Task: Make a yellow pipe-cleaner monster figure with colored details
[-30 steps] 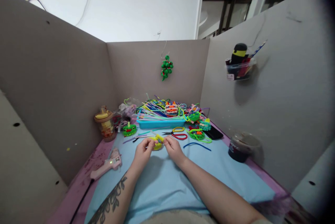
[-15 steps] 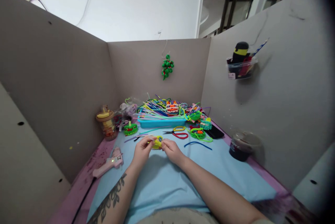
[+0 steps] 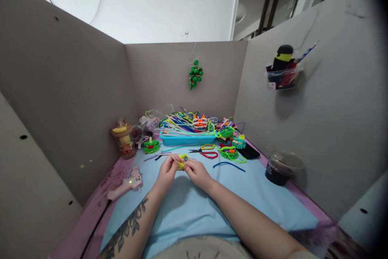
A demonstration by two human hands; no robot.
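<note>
My left hand (image 3: pixel 166 172) and my right hand (image 3: pixel 196 173) meet over the light blue mat (image 3: pixel 194 206), both pinched on a small yellow pipe-cleaner piece (image 3: pixel 181 162) held between the fingertips. Most of the piece is hidden by my fingers. Just beyond it lie scissors (image 3: pixel 203 152) with yellow and red handles and a loose blue pipe cleaner (image 3: pixel 228 165).
A turquoise tray (image 3: pixel 186 140) heaped with coloured pipe cleaners stands at the back. Green finished figures (image 3: pixel 150 146) (image 3: pixel 228 152) lie near it. A pink glue gun (image 3: pixel 125 184) rests at the left, a jar (image 3: pixel 124 142) behind it, a dark cup (image 3: pixel 280 168) at the right. Grey partition walls enclose the desk.
Both hands have drawn slightly closer together around the yellow piece, and the fingers have turned it a little. The view has tilted down slightly.
</note>
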